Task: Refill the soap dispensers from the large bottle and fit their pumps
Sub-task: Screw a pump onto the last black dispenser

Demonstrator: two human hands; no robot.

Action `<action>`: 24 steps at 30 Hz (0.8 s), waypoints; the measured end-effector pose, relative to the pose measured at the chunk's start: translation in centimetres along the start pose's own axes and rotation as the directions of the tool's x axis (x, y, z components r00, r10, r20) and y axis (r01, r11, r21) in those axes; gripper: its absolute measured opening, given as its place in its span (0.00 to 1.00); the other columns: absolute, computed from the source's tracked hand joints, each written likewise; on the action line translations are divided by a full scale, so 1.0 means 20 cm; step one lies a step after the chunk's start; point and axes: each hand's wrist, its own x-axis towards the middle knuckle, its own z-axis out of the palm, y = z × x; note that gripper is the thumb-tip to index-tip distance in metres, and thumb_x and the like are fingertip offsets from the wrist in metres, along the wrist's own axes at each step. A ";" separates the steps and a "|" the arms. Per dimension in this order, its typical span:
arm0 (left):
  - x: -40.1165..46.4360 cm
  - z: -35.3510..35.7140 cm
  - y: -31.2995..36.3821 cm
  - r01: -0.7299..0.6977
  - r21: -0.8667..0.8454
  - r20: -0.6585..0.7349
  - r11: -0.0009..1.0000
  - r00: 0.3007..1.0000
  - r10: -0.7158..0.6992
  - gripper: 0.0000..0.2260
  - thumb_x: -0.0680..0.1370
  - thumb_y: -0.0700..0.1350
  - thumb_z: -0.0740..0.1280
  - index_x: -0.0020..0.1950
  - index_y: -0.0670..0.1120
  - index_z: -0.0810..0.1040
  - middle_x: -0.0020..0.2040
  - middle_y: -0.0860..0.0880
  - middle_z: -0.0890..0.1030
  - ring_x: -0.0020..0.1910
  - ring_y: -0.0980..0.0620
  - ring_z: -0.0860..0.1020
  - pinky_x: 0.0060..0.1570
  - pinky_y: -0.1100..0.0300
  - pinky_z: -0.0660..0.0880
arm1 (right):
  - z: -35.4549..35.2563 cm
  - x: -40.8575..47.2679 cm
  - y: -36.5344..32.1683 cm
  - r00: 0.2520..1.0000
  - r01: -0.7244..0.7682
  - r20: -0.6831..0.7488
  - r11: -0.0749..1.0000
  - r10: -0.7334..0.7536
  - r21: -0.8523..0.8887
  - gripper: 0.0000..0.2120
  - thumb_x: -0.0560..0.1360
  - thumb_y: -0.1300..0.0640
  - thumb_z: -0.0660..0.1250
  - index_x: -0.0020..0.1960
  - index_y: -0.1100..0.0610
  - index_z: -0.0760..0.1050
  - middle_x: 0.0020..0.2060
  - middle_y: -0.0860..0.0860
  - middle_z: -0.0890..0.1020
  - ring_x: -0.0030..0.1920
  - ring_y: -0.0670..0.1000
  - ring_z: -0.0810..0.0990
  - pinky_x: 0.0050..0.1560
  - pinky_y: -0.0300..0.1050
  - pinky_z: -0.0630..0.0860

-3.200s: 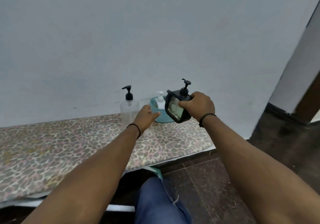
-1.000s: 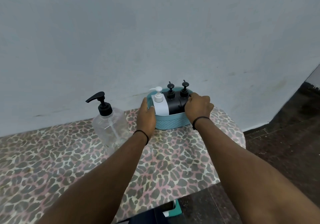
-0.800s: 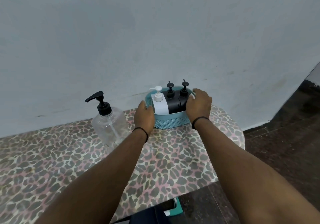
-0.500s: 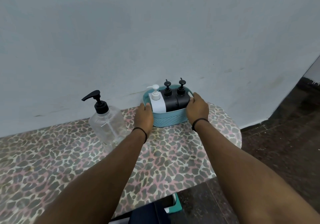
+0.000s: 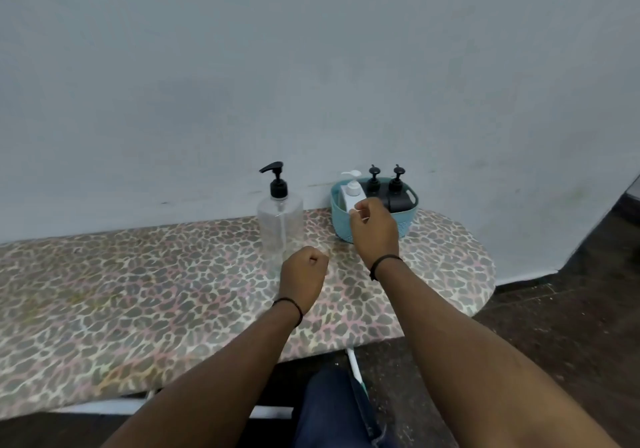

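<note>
Head view: I see all three small dispensers [image 5: 374,193] with pumps in the basket [image 5: 405,226], my left hand [image 5: 304,276] fisted empty, my right hand [image 5: 374,227] curled, maybe empty, so little looks left.

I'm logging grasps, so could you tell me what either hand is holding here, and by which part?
Nothing is clearly held. The left hand is an empty fist; the right hand hangs curled before the basket, its grip unclear.

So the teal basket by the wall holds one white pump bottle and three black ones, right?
Not quite. The head view shows the teal basket by the wall holding one white pump bottle and two black ones, not three.
</note>
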 end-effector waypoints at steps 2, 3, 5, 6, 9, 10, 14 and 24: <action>-0.07 -0.11 -0.07 -0.029 0.048 -0.106 0.998 0.994 0.034 0.15 0.78 0.46 0.69 0.34 0.40 0.73 0.31 0.45 0.76 0.31 0.51 0.74 0.34 0.58 0.73 | 0.06 -0.09 -0.05 0.993 -0.005 0.116 1.000 0.003 0.023 0.07 0.79 0.54 0.66 0.56 0.54 0.76 0.50 0.50 0.81 0.50 0.52 0.80 0.52 0.47 0.77; -0.09 -0.17 -0.10 -0.022 0.069 -0.159 0.997 0.987 0.033 0.16 0.77 0.46 0.71 0.34 0.42 0.71 0.30 0.46 0.74 0.30 0.52 0.72 0.32 0.61 0.69 | 0.09 -0.12 -0.06 0.986 -0.016 0.166 0.999 0.011 0.028 0.09 0.79 0.55 0.66 0.58 0.54 0.77 0.53 0.50 0.82 0.53 0.51 0.80 0.54 0.46 0.76; -0.10 -0.28 -0.13 0.015 0.066 -0.236 0.998 0.972 0.001 0.12 0.75 0.46 0.74 0.40 0.43 0.73 0.35 0.47 0.75 0.34 0.50 0.73 0.33 0.60 0.68 | 0.16 -0.17 -0.10 0.965 -0.032 0.263 0.999 0.023 0.030 0.14 0.78 0.58 0.67 0.63 0.54 0.76 0.59 0.51 0.81 0.58 0.51 0.79 0.60 0.46 0.75; -0.08 -0.32 -0.14 0.033 0.046 -0.249 0.998 0.968 -0.020 0.12 0.74 0.47 0.75 0.46 0.43 0.74 0.40 0.47 0.76 0.39 0.49 0.76 0.36 0.60 0.70 | 0.19 -0.18 -0.11 0.950 -0.033 0.313 0.999 0.022 0.028 0.18 0.77 0.60 0.67 0.66 0.54 0.75 0.62 0.50 0.80 0.60 0.51 0.79 0.62 0.47 0.75; 0.01 -0.39 -0.16 0.065 0.000 -0.202 0.998 0.977 -0.064 0.30 0.73 0.52 0.77 0.70 0.45 0.70 0.59 0.47 0.77 0.58 0.48 0.77 0.53 0.56 0.75 | 0.28 -0.18 -0.14 0.898 -0.057 0.439 0.998 0.034 0.039 0.29 0.73 0.65 0.68 0.73 0.53 0.69 0.68 0.50 0.76 0.68 0.51 0.75 0.63 0.48 0.75; 0.02 -0.40 -0.16 0.049 -0.007 -0.185 0.999 0.981 -0.049 0.32 0.73 0.52 0.76 0.73 0.45 0.68 0.63 0.47 0.77 0.61 0.49 0.77 0.56 0.57 0.74 | 0.30 -0.17 -0.14 0.884 -0.073 0.466 0.996 0.042 0.050 0.33 0.73 0.66 0.68 0.75 0.52 0.66 0.70 0.51 0.74 0.70 0.52 0.73 0.62 0.48 0.76; 0.07 -0.38 -0.15 -0.069 0.010 -0.168 0.998 0.983 0.069 0.22 0.77 0.46 0.73 0.71 0.49 0.75 0.60 0.51 0.82 0.58 0.56 0.78 0.49 0.72 0.69 | 0.36 -0.13 -0.14 0.875 -0.094 0.482 0.991 0.037 0.094 0.33 0.74 0.68 0.68 0.76 0.54 0.64 0.70 0.54 0.73 0.70 0.51 0.72 0.54 0.42 0.76; 0.51 -0.26 -0.06 -0.181 0.075 -0.040 0.981 0.982 0.185 0.16 0.81 0.41 0.64 0.68 0.53 0.72 0.55 0.54 0.82 0.50 0.55 0.80 0.47 0.63 0.78 | 0.38 0.11 -0.14 0.959 -0.056 0.283 0.991 0.019 0.121 0.27 0.76 0.68 0.60 0.73 0.53 0.67 0.63 0.54 0.77 0.62 0.53 0.77 0.63 0.49 0.75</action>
